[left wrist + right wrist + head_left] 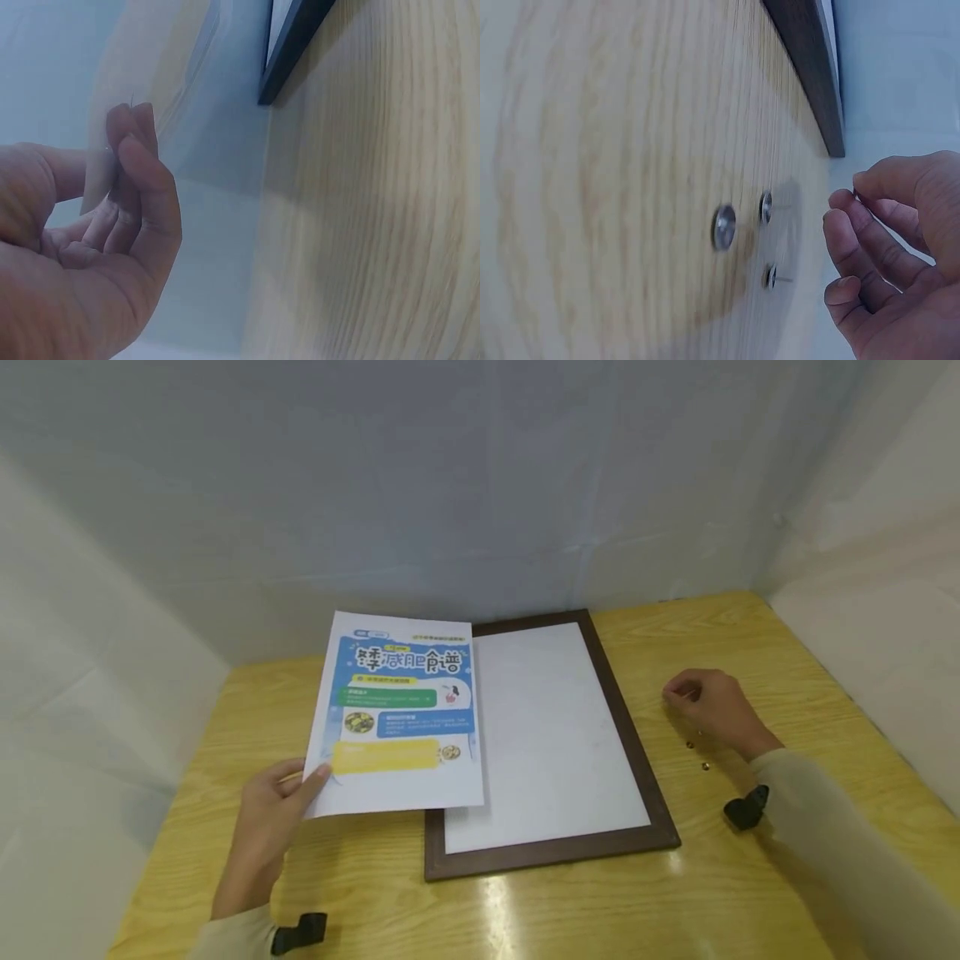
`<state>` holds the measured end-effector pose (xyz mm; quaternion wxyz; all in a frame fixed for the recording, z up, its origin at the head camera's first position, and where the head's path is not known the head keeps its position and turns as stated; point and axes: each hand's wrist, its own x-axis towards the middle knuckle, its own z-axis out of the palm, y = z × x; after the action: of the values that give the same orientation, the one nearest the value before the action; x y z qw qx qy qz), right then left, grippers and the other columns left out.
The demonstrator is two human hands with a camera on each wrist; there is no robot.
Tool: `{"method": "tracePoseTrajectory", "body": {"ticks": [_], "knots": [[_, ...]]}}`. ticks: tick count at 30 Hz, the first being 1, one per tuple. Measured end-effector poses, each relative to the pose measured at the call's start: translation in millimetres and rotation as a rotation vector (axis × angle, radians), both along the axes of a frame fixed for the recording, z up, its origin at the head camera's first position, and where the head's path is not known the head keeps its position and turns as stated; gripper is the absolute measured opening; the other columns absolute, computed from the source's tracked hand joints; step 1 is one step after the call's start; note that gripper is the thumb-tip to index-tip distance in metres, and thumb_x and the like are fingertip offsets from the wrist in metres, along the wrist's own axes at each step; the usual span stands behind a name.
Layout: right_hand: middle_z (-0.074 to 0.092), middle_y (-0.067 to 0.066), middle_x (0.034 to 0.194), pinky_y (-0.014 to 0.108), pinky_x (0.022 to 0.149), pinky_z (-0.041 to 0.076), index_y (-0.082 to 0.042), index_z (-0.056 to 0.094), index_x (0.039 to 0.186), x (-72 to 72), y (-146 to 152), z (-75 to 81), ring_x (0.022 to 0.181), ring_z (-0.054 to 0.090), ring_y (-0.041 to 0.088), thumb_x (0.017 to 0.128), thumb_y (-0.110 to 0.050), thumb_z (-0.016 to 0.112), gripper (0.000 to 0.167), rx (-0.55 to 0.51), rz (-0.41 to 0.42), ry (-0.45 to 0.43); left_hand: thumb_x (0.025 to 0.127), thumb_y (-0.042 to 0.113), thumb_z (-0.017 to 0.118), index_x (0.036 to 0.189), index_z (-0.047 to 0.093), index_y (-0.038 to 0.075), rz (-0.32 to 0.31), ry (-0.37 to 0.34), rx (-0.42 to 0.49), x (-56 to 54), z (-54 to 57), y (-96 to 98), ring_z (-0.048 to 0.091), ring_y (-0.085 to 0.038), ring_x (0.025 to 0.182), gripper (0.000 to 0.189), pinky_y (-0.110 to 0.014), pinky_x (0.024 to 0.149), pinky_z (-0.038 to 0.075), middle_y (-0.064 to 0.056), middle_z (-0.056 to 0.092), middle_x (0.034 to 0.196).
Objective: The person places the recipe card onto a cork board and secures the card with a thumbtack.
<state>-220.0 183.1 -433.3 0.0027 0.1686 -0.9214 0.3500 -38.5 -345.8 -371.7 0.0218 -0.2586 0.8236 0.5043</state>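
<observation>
A printed sheet with blue, green and yellow blocks is pinched at its lower left corner between the thumb and fingers of my left hand. The sheet hangs over the left part of a white board with a brown frame, covering that side. To the right of the board, my right hand is above the table, its thumb and index finger pinching a small dark thumbtack, mostly hidden by the fingertips. Below that hand lie three metal thumbtacks, two with pins standing up.
The board lies on a yellow wood-grain table. Pale sheeting hangs behind the table and along both sides. Black straps show at both wrists.
</observation>
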Motion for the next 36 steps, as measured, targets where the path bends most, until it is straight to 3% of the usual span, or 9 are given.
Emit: {"method": "tracePoseTrajectory", "body": {"ticks": [6, 21, 29, 36], "knots": [[0.073, 0.015, 0.096, 0.040, 0.070, 0.055, 0.001, 0.074, 0.103, -0.1, -25, 2.9, 0.083, 0.067, 0.027, 0.098, -0.014, 0.068, 0.016, -0.029, 0.026, -0.014, 0.102, 0.028, 0.063, 0.144, 0.048, -0.006, 0.018, 0.004, 0.012, -0.5, 4.0, 1.7, 0.071, -0.010, 0.084, 0.056, -0.023, 0.068, 0.057, -0.027, 0.067, 0.125], [0.072, 0.015, 0.096, 0.036, 0.069, 0.056, 0.001, 0.072, 0.105, -15.0, -83, 16.9, 0.083, 0.067, 0.027, 0.098, -0.011, 0.068, 0.014, -0.053, 0.137, -0.011, 0.102, 0.020, 0.063, 0.136, 0.054, -0.010, 0.026, 0.093, 0.070, 4.0, 10.9, 6.5, 0.073, -0.017, 0.085, 0.046, -0.023, 0.067, 0.057, -0.027, 0.070, 0.115], [0.072, 0.016, 0.099, 0.040, 0.072, 0.057, 0.001, 0.072, 0.105, -15.8, -114, 19.6, 0.086, 0.067, 0.029, 0.098, -0.011, 0.067, 0.014, -0.069, 0.158, 0.015, 0.102, 0.018, 0.063, 0.134, 0.056, -0.008, 0.034, 0.129, 0.085, 2.8, 7.7, 7.2, 0.074, -0.023, 0.087, 0.042, -0.024, 0.068, 0.057, -0.027, 0.071, 0.113], [0.071, 0.016, 0.098, 0.037, 0.069, 0.057, 0.002, 0.071, 0.106, -11.6, -135, 28.3, 0.084, 0.067, 0.028, 0.099, -0.011, 0.067, 0.015, -0.097, 0.187, -0.003, 0.101, 0.015, 0.065, 0.130, 0.059, -0.010, 0.047, 0.152, 0.092, 4.2, 8.9, 7.5, 0.074, -0.024, 0.084, 0.039, -0.025, 0.064, 0.057, -0.027, 0.072, 0.107]]}}
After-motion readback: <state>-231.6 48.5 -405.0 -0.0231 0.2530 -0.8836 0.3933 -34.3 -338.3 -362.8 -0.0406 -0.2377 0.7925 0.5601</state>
